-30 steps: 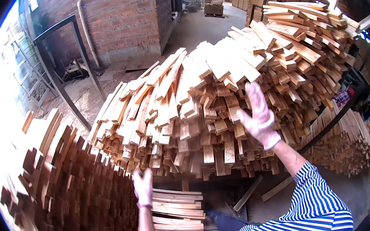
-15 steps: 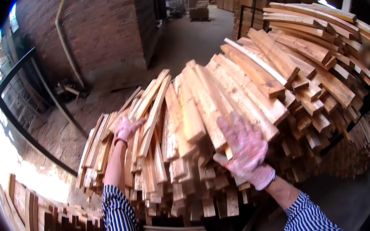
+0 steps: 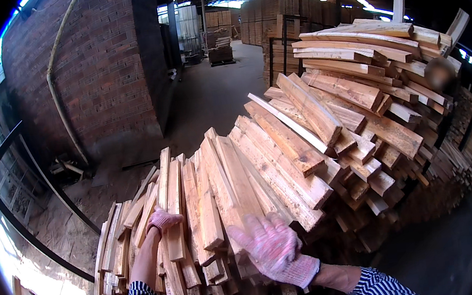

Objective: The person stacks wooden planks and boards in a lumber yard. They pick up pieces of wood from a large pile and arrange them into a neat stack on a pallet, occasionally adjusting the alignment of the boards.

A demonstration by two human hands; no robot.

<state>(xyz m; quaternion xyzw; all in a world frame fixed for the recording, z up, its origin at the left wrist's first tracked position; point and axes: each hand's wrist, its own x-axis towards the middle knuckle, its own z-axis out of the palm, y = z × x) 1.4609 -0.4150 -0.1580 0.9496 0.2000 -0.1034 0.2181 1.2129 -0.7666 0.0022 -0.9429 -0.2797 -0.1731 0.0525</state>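
A broad heap of sawn wooden planks (image 3: 225, 183) fans out in front of me, their cut ends facing my body. Toward its left side, my gloved left hand (image 3: 164, 219) is closed around a narrow wooden plank (image 3: 164, 176) lying on top; the fingertips are partly hidden. My right hand (image 3: 272, 249), in a pinkish-white knit glove, is held palm down over the front ends of the middle planks. Its fingers are spread, slightly blurred, and hold nothing. Whether that palm touches the wood I cannot tell.
A higher stack of planks (image 3: 352, 47) rises at the right. To the left stand a black metal frame (image 3: 8, 214) and a brick wall (image 3: 94, 76). More wood lies at the lower left. A floor passage (image 3: 206, 92) leads back toward stacked timber.
The view has turned right and tilted up, shifting the heap left and down in the picture. My left hand has closed on a plank; my right hand has moved left over the heap, still spread.
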